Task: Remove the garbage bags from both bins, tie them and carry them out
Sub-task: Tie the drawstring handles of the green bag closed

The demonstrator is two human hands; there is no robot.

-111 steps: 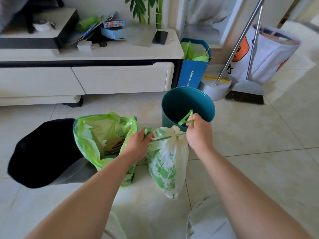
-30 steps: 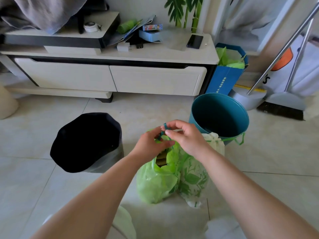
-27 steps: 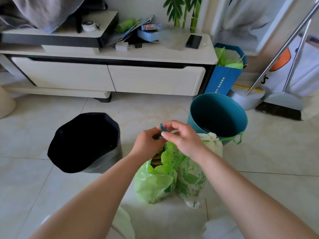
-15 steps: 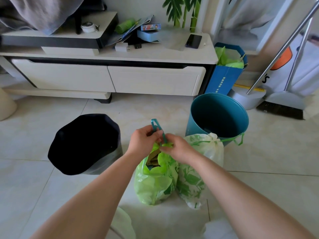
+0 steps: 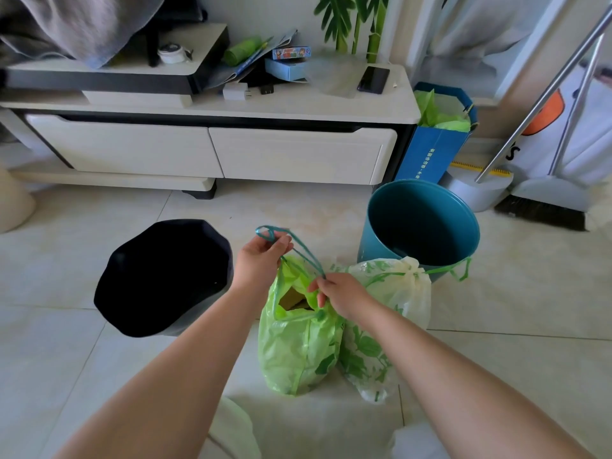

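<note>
**Drawstring pulled out, second bag half closed**

Fingers of left hand pinched shut on loop of teal drawstring, raised above bag mouth. Fingers of right hand likewise closed on other end of same cord, lower and just to the right, right at rim of green bag. Cord stretched taut between the two pinches.

Half a second back, both hands bunched close together at bag mouth, loop barely showing; now spread apart, left lifted up and away, cord drawn well out of its hem. Mouth between the fingers narrowed but not sealed: brown waste visible through remaining gap just under left fingertips.

White leaf-print bag touching green bag on right-hand side, directly behind right wrist, neck already cinched, its green string trailing toward teal bin. Teal bin beyond right fingers, unlined. Black bin just left of left wrist, also without a liner.

Judged state of task: both bags out, one tied, second mid-cinch. Likely next: pull further until gap shuts, then knot the cord. Thin film near hem looks liable to tear under a sharp tug. Carrying out not yet begun.
</note>
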